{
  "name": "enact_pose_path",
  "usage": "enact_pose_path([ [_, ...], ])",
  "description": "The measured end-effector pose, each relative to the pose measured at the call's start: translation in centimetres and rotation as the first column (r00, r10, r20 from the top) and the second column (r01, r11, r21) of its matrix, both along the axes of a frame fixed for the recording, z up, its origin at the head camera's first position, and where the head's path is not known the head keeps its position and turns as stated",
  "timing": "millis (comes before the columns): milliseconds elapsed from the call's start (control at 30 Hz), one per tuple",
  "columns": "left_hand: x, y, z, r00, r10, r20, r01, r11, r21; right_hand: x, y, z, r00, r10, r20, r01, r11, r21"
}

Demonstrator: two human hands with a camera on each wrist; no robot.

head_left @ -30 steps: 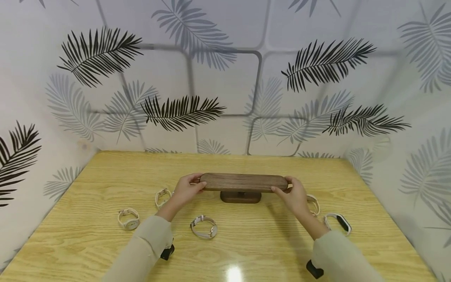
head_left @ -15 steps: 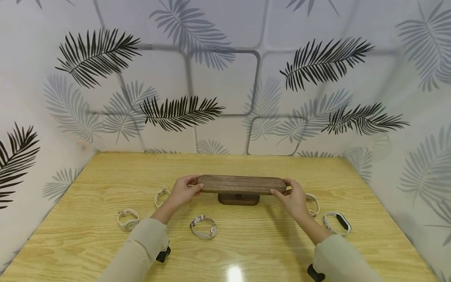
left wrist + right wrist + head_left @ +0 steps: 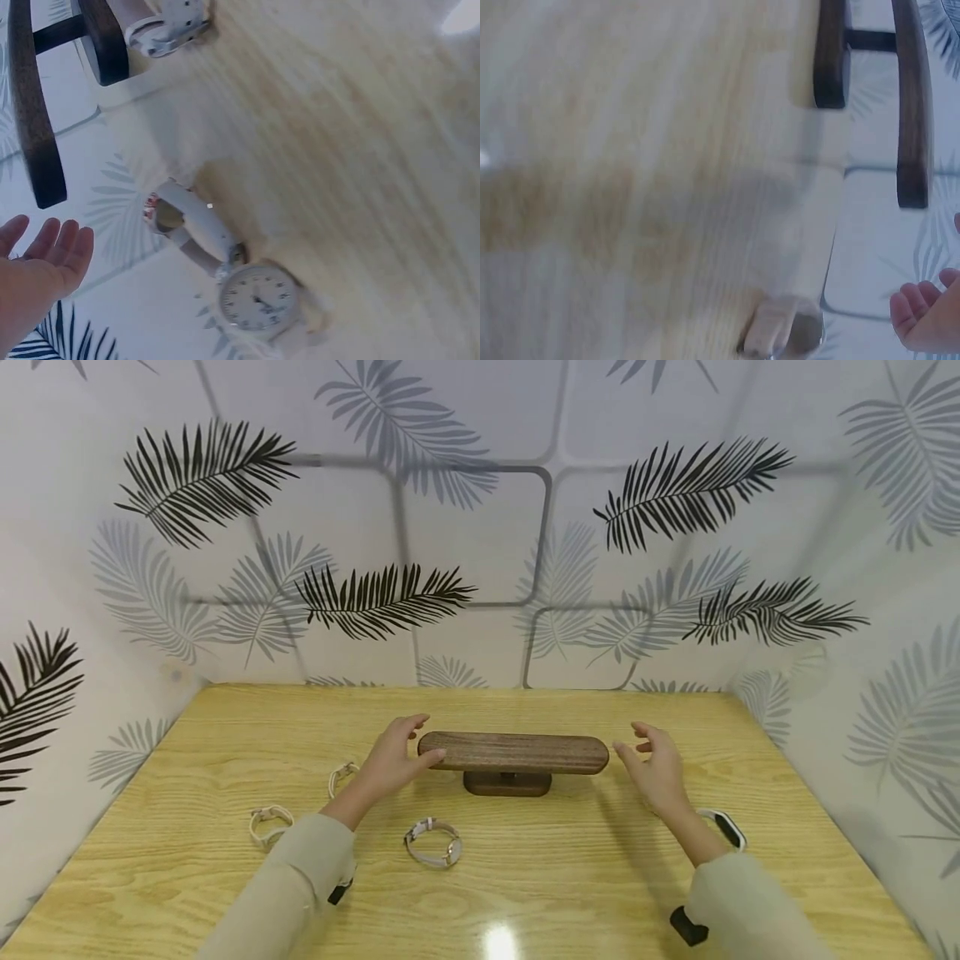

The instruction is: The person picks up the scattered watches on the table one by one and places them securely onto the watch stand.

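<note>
A dark brown wooden stand (image 3: 513,752), a long rounded bar on a short post and base, stands upright on the table. My left hand (image 3: 390,760) is beside the bar's left end, fingers spread and relaxed; in the left wrist view that hand (image 3: 45,270) is apart from the bar's tip. To the right of the bar, my right hand (image 3: 658,777) hangs in the air with loosely bent fingers and holds nothing. The right wrist view also shows a gap between this hand (image 3: 930,315) and the bar (image 3: 913,135).
A wristwatch (image 3: 454,850) lies in front of the stand. Two more watches are at the left, one pale strap (image 3: 258,818) partly behind the left sleeve. A white smart band (image 3: 729,829) lies by the right forearm. Leaf-patterned walls (image 3: 480,643) surround the wooden table (image 3: 540,877).
Both hands have let go of the bar's ends. The right hand has moved off to the right, and the left fingers have spread. After a slight leftward shift, the stand stays put.
</note>
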State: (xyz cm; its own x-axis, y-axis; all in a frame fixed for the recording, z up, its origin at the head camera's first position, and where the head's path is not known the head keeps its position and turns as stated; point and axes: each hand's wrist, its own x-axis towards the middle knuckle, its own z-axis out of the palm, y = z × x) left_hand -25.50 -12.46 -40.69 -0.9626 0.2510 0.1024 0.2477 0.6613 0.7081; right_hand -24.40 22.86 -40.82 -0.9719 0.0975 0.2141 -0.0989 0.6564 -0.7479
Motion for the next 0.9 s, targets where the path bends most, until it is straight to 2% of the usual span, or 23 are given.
enact_pose_path([
  [167, -0.2, 1.3, 0.9, 0.997, -0.055, -0.044, 0.050, 0.993, -0.110, -0.4, 2.6, 0.5, 0.999, -0.043, 0.007, 0.042, 0.998, 0.035],
  [333, -0.2, 2.3, 1.0, 0.996, -0.075, -0.044, 0.066, 0.981, -0.183, -0.4, 4.7, -0.1, 0.997, 0.002, 0.072, -0.012, 0.991, 0.130],
  [567, -0.3, 2.4, 0.7, 0.994, -0.083, -0.069, 0.066, 0.975, -0.213, -0.3, 6.5, -1.3, 0.968, 0.074, 0.241, -0.140, 0.953, 0.267],
  [700, -0.4, 2.3, 0.7, 0.991, -0.101, -0.091, 0.078, 0.970, -0.229, -0.3, 7.1, -1.9, 0.957, 0.098, 0.272, -0.176, 0.944, 0.278],
  [900, -0.4, 2.2, 0.6, 0.991, -0.097, -0.096, 0.073, 0.971, -0.227, -0.6, 7.3, -2.7, 0.958, 0.098, 0.271, -0.180, 0.938, 0.297],
])
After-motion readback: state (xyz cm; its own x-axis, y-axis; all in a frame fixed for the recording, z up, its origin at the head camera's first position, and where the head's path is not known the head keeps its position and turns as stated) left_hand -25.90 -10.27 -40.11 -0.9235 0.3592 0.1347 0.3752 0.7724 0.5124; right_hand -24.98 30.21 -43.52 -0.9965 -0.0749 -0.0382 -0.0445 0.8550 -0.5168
